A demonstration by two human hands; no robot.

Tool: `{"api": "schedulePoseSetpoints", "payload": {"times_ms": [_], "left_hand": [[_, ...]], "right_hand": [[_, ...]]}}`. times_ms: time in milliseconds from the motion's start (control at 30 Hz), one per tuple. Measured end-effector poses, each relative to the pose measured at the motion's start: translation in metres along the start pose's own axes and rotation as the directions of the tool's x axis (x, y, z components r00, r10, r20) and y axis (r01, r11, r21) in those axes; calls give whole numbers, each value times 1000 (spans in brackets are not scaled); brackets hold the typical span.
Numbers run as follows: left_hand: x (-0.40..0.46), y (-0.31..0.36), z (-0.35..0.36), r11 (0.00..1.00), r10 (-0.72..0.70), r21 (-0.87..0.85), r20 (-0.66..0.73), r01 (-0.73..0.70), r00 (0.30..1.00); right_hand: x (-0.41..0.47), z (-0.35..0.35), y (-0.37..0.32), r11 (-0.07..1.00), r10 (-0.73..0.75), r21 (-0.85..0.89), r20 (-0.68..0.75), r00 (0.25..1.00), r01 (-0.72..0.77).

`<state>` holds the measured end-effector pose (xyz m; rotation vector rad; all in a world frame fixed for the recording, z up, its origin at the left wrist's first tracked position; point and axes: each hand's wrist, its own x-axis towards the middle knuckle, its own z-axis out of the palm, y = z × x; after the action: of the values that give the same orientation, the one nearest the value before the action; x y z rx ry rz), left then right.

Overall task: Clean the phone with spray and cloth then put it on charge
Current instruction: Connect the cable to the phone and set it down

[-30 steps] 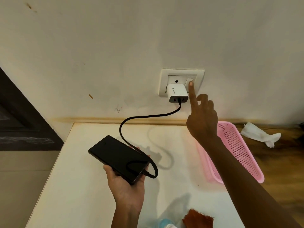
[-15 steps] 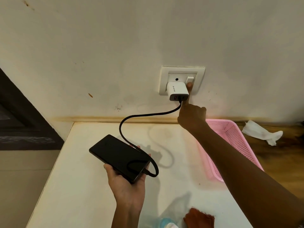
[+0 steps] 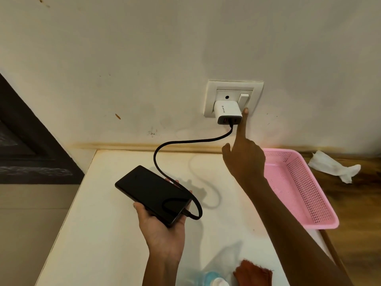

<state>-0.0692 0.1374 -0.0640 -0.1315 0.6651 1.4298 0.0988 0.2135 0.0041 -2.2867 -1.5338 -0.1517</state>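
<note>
We cradle the flat black rectangular phone (image 3: 153,195) in our left hand (image 3: 162,230) above the cream-white table (image 3: 107,234), fingers curled under its edges, with the black charging cable (image 3: 175,144) plugged into its near end and looping up to the white charger block (image 3: 227,112) in the white wall socket plate (image 3: 210,96). Our right hand (image 3: 245,159) reaches up, index finger straight with its tip at the plate's lower edge just below the white rocker switch (image 3: 244,99), the other fingers curled in. The rust-red cloth (image 3: 252,274) and clear spray bottle (image 3: 214,280) sit at the near table edge, a pink perforated plastic basket (image 3: 321,205) to the right.
</note>
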Motion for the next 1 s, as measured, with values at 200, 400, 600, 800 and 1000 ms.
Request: {"api": "schedulePoseSetpoints", "payload": {"times_ms": [200,400,600,800,1000], "left_hand": [[-1,-1,-2,1000,2,10,1,-2,1000],[-2,-1,0,1000,-5,13,42,5,999],[-7,3,3,999,-26,34,99,22,995],[-11,3,5,996,-4,92,144,-9,990],[-11,4,7,991,31,123,157,-51,987]], "right_hand": [[-51,-9,-6,901,99,418,65,993,-117],[-88,-3,-7,612,68,701,414,908,-366],[-100,5,-11,443,-43,702,637,769,-557],[-104,7,-9,411,-109,693,683,723,-593],[-105,13,-8,358,-144,716,677,722,-600]]}}
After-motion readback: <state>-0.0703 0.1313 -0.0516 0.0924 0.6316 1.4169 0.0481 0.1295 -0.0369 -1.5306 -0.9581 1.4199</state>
